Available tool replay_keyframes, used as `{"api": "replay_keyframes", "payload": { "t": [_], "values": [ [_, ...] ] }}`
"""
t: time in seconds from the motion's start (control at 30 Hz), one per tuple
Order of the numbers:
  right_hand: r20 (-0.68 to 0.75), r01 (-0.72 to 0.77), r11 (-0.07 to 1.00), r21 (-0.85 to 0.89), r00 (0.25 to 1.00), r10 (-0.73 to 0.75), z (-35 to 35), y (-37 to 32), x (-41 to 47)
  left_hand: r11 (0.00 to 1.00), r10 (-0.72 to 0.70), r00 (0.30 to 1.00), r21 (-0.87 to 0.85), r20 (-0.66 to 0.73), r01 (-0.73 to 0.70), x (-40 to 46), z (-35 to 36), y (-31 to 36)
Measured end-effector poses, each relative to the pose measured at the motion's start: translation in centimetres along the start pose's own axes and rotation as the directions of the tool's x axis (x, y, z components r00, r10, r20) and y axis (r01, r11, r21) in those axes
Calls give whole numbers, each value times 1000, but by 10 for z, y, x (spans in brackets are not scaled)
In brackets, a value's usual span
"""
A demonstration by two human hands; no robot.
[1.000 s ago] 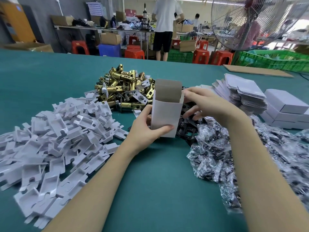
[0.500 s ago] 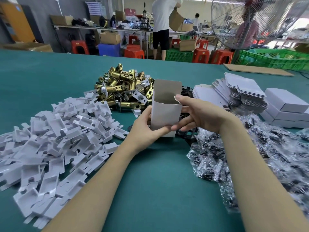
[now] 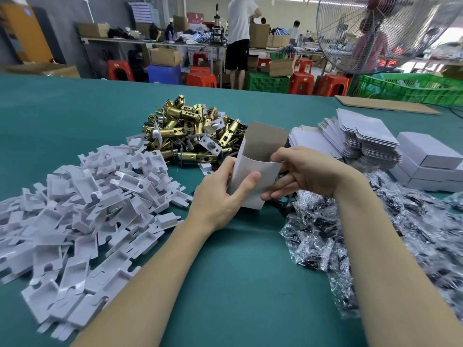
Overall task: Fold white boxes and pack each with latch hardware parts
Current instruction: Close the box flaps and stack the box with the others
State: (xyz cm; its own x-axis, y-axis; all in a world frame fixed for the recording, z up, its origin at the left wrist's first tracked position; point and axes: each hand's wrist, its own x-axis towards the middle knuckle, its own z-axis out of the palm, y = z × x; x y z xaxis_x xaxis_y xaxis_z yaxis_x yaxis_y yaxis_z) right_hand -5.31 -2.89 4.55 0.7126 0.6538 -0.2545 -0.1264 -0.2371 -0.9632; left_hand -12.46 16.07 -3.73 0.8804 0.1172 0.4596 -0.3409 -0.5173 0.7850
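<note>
View: one head-worn wide-angle camera, no second view to share with.
Facing: forward and down across the green desk [image 3: 75,116].
Near: both forearms enter from the bottom edge; hands meet at centre, close to the lens.
Far: workshop benches, stools and a fan [image 3: 375,33] behind the desk's far edge.

Matt white paperboard box [image 3: 253,179] with a dull brown-grey inside; shiny brass-coloured metal latches [image 3: 193,131]; crinkly glossy clear plastic bags [image 3: 325,236]; matt teal cloth-like tabletop [image 3: 238,271].
</note>
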Motion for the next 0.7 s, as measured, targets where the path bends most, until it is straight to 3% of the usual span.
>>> {"api": "replay_keyframes", "payload": {
  "t": [0.17, 0.37, 0.7],
  "values": [
    [-77, -34, 998, -55, 997, 30, -1, 0, 3, 996, 81, 975, 44, -205, -74, 3, 1, -2],
    [-97, -39, 997, -68, 995, 33, 0, 1, 2, 975, 223, 954, 36, -201, -220, 3, 3, -3],
    [-86, -53, 996, -74, 995, 46, 1, -1, 0, 961, 275, 947, 68, -165, -267, 2, 0, -1]
  ]
}}
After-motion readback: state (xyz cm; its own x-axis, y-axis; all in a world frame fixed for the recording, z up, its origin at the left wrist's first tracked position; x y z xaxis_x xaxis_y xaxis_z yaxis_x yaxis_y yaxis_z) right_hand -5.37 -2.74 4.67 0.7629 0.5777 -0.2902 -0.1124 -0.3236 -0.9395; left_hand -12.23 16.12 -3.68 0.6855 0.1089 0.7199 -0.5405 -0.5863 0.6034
